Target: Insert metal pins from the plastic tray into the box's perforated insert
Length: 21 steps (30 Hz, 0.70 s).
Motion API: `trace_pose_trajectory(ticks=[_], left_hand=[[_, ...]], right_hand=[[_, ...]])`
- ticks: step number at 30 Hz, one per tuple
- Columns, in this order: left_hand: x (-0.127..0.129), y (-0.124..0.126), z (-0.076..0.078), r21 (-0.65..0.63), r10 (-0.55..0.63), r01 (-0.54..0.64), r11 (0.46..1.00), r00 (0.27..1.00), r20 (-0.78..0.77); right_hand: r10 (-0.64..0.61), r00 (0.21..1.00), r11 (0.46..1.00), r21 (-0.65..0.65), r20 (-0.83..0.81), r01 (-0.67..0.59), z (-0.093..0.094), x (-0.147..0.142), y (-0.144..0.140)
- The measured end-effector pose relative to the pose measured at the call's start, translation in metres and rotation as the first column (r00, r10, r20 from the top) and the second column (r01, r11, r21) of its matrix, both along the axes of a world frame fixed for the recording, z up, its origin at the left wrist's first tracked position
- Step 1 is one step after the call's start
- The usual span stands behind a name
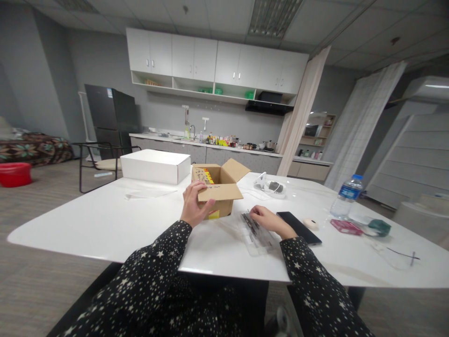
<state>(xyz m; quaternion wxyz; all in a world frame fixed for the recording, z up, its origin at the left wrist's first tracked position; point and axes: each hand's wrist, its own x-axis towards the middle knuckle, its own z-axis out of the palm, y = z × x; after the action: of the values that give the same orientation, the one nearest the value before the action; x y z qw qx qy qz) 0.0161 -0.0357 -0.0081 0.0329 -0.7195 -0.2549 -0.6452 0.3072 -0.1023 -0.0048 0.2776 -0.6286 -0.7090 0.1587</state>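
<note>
The left hand (194,204) curls its fingers over the near flap of the open cardboard box (219,189) mid-table. The right hand (268,219) rests loosely bent on a clear plastic packet (257,232) (contents unclear), beside a black phone (299,227).

Open carton (219,194) mid-table, closed box (155,166) behind-left, phone (298,227) right.
</note>
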Motion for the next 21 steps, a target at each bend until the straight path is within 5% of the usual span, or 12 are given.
trace_pose_trajectory(ticks=[6, 11, 21], left_hand=[[0.000, -0.001, 0.001, -0.024, 0.004, -0.004, 1.000, 1.000, -0.003], [0.000, 0.000, 0.000, -0.004, 0.002, -0.002, 1.000, 1.000, 0.003], [-0.001, 0.000, 0.000, -0.005, 0.004, -0.004, 1.000, 1.000, 0.001]], right_hand=[[0.009, 0.949, 1.000, -0.002, -0.314, -0.011, -0.001, 0.001, 0.005], [0.026, 0.841, 0.985, 0.159, -0.540, 0.072, 0.004, -0.001, 0.007], [0.059, 0.369, 0.990, 0.102, -0.928, 0.099, 0.028, -0.012, -0.006]])
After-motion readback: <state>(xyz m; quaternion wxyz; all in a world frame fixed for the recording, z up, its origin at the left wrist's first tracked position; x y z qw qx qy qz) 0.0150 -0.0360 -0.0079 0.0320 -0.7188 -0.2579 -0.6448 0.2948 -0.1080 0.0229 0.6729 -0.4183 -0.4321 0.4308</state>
